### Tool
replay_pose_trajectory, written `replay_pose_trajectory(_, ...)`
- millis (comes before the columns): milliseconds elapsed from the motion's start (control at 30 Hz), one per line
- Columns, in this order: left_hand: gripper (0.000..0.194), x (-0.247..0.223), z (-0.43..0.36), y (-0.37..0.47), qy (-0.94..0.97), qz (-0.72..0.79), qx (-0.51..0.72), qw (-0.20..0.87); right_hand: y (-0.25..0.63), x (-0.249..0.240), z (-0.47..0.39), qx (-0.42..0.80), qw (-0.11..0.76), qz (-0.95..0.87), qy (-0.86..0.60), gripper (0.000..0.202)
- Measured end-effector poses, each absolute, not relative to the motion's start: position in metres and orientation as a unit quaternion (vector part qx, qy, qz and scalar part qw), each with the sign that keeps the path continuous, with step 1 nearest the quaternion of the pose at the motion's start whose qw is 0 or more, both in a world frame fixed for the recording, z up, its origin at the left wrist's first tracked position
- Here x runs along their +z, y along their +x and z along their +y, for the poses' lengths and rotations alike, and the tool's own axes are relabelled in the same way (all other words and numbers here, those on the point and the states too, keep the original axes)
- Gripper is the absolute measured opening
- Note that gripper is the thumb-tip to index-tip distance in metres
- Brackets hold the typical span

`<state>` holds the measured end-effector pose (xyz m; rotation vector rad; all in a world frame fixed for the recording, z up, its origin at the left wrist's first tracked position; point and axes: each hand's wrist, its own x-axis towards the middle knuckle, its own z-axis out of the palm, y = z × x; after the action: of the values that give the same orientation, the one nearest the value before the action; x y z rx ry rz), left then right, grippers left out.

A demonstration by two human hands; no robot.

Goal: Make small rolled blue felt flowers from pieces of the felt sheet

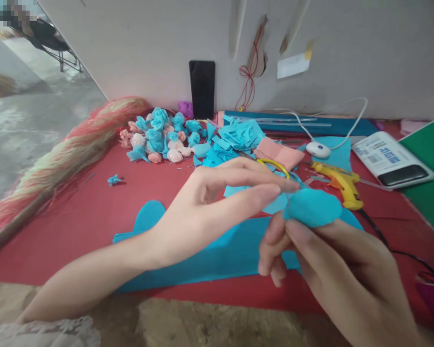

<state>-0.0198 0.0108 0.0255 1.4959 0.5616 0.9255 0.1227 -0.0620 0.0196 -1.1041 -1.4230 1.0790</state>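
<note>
Turquoise crepe paper cut as a rounded petal (314,206) was held over the right half of the red-covered bench (75,217), its long axis running roughly left to right, its left end towards our left hand (210,207).

Along the bench's left edge lay a long bundle of pale and red fibres (72,140). Next came a small blue paper scrap (115,180), then, towards the far edge, a heap of blue, pink and white paper roses (155,140). Our left hand reached across with its fingertips just at the petal; we could not tell whether they gripped it. Beneath, by the near edge, spread a long blue paper sheet (202,265). Beyond lay cut blue paper strips (242,135) and a folded salmon-pink paper piece (280,153). Our right hand (350,274), the nearer one, pinched the petal's lower left end between thumb and finger. Further right rested a yellow glue gun (351,193). We made out no container; roses and strips lay loose.
</note>
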Motion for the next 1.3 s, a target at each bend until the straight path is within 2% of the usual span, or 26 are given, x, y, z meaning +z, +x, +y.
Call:
replay_pose_trajectory(133, 0.01, 0.024, 0.013, -0.017, 0.635, 0.226, 0.414, 0.613, 0.121, 0.017, -0.063, 0.543, 0.531, -0.496, -0.42, 0.026)
replay_pose_trajectory(333, 0.01, 0.019, 0.015, -0.015, 0.634, 0.194, 0.406, 0.63, 0.122, 0.019, -0.064, 0.577, 0.529, -0.467, -0.411, 0.025)
replay_pose_trajectory(1000, 0.011, 0.019, 0.016, -0.014, 0.606, 0.175, 0.387, 0.672, 0.122, 0.025, -0.058, 0.498, 0.45, -0.548, -0.499, 0.038)
replay_pose_trajectory(1300, 0.007, 0.028, 0.018, -0.021, 0.678, 0.203, 0.362, 0.606, 0.127, 0.024, -0.063, 0.526, 0.425, -0.572, -0.465, 0.03)
